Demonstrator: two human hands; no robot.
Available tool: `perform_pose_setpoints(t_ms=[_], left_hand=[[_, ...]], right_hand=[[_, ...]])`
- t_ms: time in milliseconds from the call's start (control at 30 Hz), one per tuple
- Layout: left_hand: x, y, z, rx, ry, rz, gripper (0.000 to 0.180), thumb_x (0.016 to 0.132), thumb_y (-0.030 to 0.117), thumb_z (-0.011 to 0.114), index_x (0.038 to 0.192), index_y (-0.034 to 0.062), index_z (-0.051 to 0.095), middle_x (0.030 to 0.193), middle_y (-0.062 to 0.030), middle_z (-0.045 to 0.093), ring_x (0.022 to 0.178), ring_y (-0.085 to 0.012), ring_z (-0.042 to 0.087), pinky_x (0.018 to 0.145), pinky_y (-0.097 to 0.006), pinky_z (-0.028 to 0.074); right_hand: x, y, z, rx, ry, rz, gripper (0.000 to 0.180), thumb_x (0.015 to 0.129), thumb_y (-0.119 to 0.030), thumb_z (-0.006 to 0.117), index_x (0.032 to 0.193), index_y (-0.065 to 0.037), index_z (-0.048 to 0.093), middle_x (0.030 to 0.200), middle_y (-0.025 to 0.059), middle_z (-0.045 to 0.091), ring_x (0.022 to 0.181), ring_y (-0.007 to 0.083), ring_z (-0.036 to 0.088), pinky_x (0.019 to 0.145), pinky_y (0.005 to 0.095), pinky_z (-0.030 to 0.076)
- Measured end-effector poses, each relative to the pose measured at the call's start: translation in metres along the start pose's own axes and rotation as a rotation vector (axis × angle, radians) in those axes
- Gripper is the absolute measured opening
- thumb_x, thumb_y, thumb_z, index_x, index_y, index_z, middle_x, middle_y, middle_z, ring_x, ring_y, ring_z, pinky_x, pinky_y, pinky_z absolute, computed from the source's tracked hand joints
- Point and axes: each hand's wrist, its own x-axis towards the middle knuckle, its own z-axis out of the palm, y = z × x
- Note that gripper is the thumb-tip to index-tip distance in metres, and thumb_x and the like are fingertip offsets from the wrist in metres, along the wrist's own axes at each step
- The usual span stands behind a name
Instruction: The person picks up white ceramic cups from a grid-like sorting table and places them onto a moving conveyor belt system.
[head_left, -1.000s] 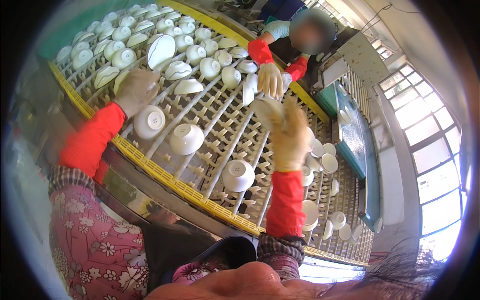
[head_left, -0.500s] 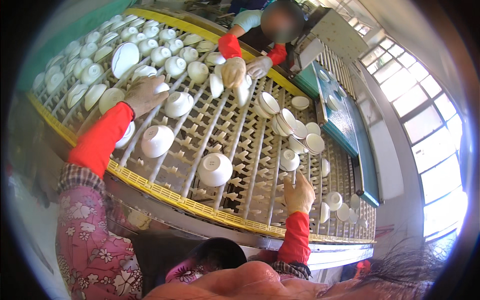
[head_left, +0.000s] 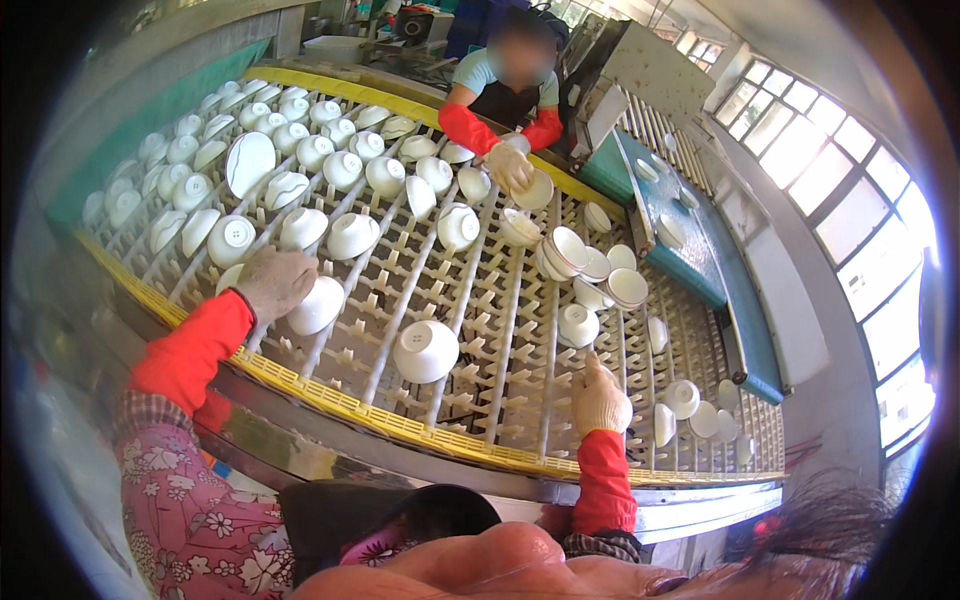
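1. White bowl (head_left: 318,304), upside down on the pegged conveyor rack (head_left: 480,330), near its front left edge; touched by the left hand
2. Left hand (head_left: 274,283), gloved, red sleeve; fingers curled and resting on the bowl's left rim; whether it grips the bowl cannot be told
3. Right hand (head_left: 599,397), gloved, red sleeve; loosely closed with one finger raised, resting on the rack pegs at front right, holding nothing visible
4. Second white bowl (head_left: 425,350), upside down, between the two hands, apart from both
5. Small white bowl (head_left: 577,325), just beyond the right hand, not touching it
6. Stack of bowls (head_left: 563,252), tilted, mid-rack right
7. Large white plate (head_left: 249,164), standing on edge among rows of upturned bowls, far left
8. Yellow border strip (head_left: 330,400), along the rack's near edge
9. Co-worker's gloved hands (head_left: 508,166), red sleeves, at the far side, holding a white dish (head_left: 535,191)
10. Teal conveyor belt (head_left: 690,250), right of rack, carrying a few white pieces
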Motion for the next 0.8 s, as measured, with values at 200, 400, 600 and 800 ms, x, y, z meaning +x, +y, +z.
perform_pose_setpoints(t_ms=[200,400,600,800], left_hand=[[-0.008,0.022,0.014,-0.071,0.021,-0.028,0.019,0.092,0.023,0.056,0.092,0.0045,0.059,0.086,-0.0175,0.062,0.086,-0.0382,0.059,0.082,-0.049,0.044],[-0.007,0.044,0.020,0.119,0.003,0.271,0.039,0.080,0.027,0.073,0.110,0.0042,0.063,0.103,-0.0138,0.058,0.102,-0.0318,0.056,0.093,-0.044,0.042],[-0.002,0.046,0.011,0.072,0.004,0.200,0.035,0.078,0.026,0.075,0.103,0.0061,0.062,0.095,-0.0108,0.059,0.097,-0.0300,0.057,0.090,-0.042,0.043],[-0.004,0.040,0.015,0.004,0.043,0.161,0.025,0.078,0.020,0.072,0.094,0.0068,0.059,0.086,-0.0111,0.057,0.090,-0.0309,0.058,0.086,-0.044,0.043]], right_hand=[[0.040,-0.010,0.018,0.621,0.224,-0.173,0.043,0.092,-0.027,0.057,0.126,-0.001,0.061,0.111,0.0201,0.069,0.102,0.0321,0.067,0.088,0.0397,0.052],[0.077,-0.138,-0.006,1.388,0.113,-0.599,0.032,0.092,-0.012,0.058,0.122,0.001,0.061,0.112,0.0174,0.067,0.099,0.0274,0.066,0.087,0.0340,0.053],[0.070,-0.146,-0.009,1.533,-0.215,-0.343,0.035,0.097,-0.017,0.055,0.123,0.007,0.058,0.104,0.0141,0.069,0.089,0.0194,0.069,0.081,0.0268,0.056],[0.030,0.015,0.014,1.206,0.141,-0.123,0.035,0.099,-0.016,0.056,0.125,0.008,0.059,0.104,0.0129,0.069,0.094,0.0183,0.069,0.080,0.0275,0.056]])
